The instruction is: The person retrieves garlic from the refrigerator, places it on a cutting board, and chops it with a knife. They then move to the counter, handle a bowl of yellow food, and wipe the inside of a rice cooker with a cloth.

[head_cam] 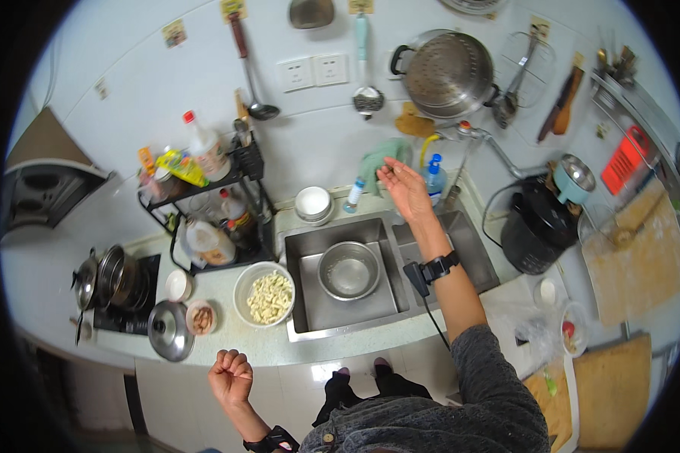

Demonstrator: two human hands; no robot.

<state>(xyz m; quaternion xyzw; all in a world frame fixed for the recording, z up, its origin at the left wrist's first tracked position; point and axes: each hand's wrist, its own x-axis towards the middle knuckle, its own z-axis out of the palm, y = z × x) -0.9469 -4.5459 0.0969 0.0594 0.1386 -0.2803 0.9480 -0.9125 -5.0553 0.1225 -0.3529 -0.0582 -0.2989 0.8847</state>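
My right hand (403, 187) reaches over the back of the double sink, beside a green cloth (381, 164) and a blue pump bottle (434, 178). Its fingers are slightly curled and apart, and I see nothing in them. My left hand (230, 376) is closed in a loose fist in front of the counter edge, with nothing visible in it. A metal bowl (349, 270) sits in the left basin (311, 317) of the steel sink. Left of the sink stands a white bowl (239, 295) of pale chopped vegetable pieces. Near it are a small bowl of brownish food (202, 319) and a metal lid (170, 331).
A black rack (204, 267) with bottles stands behind the left counter. Pots (113, 272) are at the far left. White bowls (313, 204) and a faucet (501, 153) are behind the sink. A black cooker (535, 226) and cutting boards (612, 390) are at the right.
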